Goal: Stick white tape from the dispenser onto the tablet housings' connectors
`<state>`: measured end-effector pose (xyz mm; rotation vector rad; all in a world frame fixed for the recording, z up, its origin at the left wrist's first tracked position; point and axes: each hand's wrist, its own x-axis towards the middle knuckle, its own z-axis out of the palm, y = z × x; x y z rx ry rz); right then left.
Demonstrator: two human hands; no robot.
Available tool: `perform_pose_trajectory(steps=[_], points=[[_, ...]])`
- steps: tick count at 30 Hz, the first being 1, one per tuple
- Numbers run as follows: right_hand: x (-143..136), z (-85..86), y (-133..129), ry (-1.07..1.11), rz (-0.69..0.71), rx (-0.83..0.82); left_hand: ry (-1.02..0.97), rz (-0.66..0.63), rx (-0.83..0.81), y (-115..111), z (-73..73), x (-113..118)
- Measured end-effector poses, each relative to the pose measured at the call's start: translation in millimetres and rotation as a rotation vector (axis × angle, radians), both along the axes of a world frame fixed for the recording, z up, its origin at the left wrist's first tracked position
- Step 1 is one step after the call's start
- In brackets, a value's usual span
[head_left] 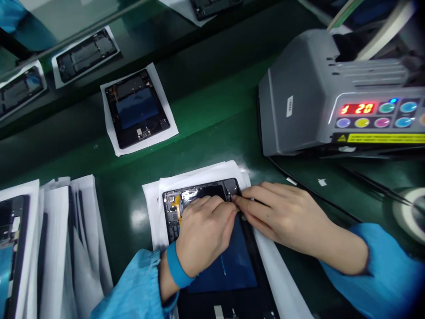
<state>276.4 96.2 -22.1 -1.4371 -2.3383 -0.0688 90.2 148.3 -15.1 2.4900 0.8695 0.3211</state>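
An opened tablet lies on white sheets in front of me, its inner parts, orange flex cable and dark blue panel showing. My left hand, with a blue band at the wrist, reaches across it, fingers curled and closed. The tips of its thumb and forefinger meet at the tablet's upper right edge. My right hand comes in from the right, its fingers bent together and touching that same edge. Anything small between the fingertips of either hand is hidden.
A grey tape dispenser with a lit display stands at the right. Below it are black tweezers and a tape roll. Another opened tablet lies ahead on paper. Paper-wrapped tablets stand at the left.
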Motion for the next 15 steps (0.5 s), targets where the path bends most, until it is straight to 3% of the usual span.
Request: perform_pose_trajectory(steps=[15], points=[[0.0, 0.9, -3.8, -0.077, 0.036, 0.028, -0.038, 0.049, -0.013, 1.1, 0.7, -0.1]])
